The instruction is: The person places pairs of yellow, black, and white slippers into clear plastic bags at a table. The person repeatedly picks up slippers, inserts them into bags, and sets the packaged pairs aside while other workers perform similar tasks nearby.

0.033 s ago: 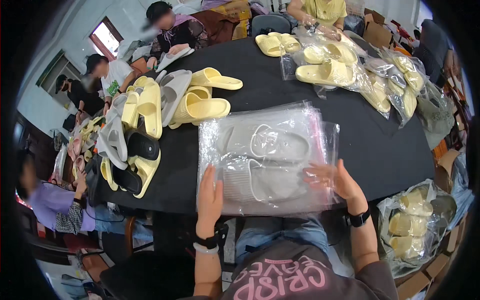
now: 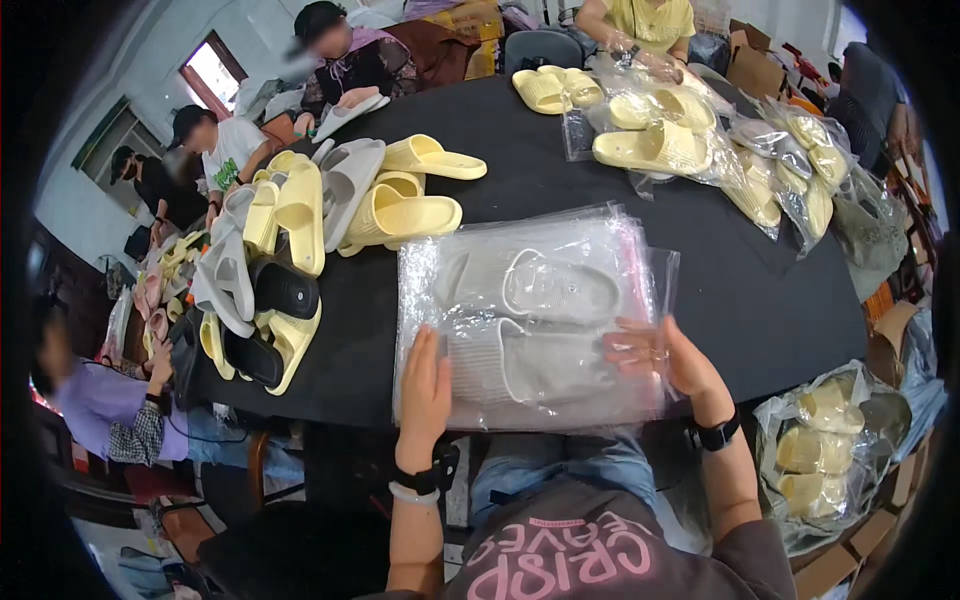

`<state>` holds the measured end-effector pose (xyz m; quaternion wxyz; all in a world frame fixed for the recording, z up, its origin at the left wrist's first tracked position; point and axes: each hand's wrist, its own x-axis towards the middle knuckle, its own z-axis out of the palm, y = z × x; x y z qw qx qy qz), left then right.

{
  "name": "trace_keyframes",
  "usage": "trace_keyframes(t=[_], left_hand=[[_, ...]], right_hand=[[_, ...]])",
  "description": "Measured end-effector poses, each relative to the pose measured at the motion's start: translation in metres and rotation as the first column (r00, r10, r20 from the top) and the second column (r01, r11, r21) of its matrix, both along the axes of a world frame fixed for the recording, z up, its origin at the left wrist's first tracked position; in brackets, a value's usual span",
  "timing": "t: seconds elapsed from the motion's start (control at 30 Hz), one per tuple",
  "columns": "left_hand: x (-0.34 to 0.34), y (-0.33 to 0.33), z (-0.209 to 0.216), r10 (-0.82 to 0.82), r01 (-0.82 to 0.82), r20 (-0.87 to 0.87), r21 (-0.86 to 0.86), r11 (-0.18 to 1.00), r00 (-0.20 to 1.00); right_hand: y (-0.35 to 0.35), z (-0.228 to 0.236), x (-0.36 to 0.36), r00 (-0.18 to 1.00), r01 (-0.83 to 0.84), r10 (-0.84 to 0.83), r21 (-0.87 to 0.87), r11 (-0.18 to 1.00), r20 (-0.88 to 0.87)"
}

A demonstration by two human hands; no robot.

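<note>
A pair of grey slide slippers (image 2: 560, 287) lies side by side in a clear plastic bag, on top of a stack of clear plastic bags (image 2: 600, 232) at the table's near edge. My left hand (image 2: 426, 388) rests at the bag's lower left side, fingers stretched out beside the ribbed strap of the nearer slipper. Over the right side of the bag is my right hand (image 2: 675, 358), its fingers spread near the slippers' heel ends and the thumb raised. Neither hand grips anything. Glare on the plastic hides some of the slippers' detail.
On the black table (image 2: 780, 310), loose yellow slippers (image 2: 400, 215), grey slippers (image 2: 225, 280) and black slippers (image 2: 285, 290) are heaped at left. Bagged yellow slippers (image 2: 665, 145) lie at far right. A bag of yellow slippers (image 2: 815, 450) sits below the right edge. Several co-workers surround the table.
My left hand has shifted slightly right and up against the bag. My right hand has moved slightly left, its fingers still spread. The slippers stay in place.
</note>
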<state>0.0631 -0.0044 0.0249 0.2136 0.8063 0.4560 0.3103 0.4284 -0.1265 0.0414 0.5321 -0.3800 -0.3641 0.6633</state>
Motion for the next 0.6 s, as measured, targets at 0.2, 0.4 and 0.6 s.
trace_keyframes(t=[0.2, 0.4, 0.6], left_hand=[[0.002, 0.003, -0.032, 0.051, -0.046, -0.066, 0.066, 0.997, 0.997], [-0.001, 0.006, -0.035, 0.077, -0.070, 0.127, -0.062, 0.996, 0.989], [-0.020, 0.021, -0.030, 0.163, -0.128, 0.232, -0.159, 0.979, 0.959]], right_hand=[[0.025, 0.040, -0.007, 0.978, 0.208, -0.208, 0.042, 0.977, -0.003], [0.025, 0.001, 0.006, 0.702, 0.255, 0.010, 0.263, 0.931, -0.712], [0.055, 0.020, -0.025, 0.589, -0.352, -0.080, 0.345, 0.870, 0.804]])
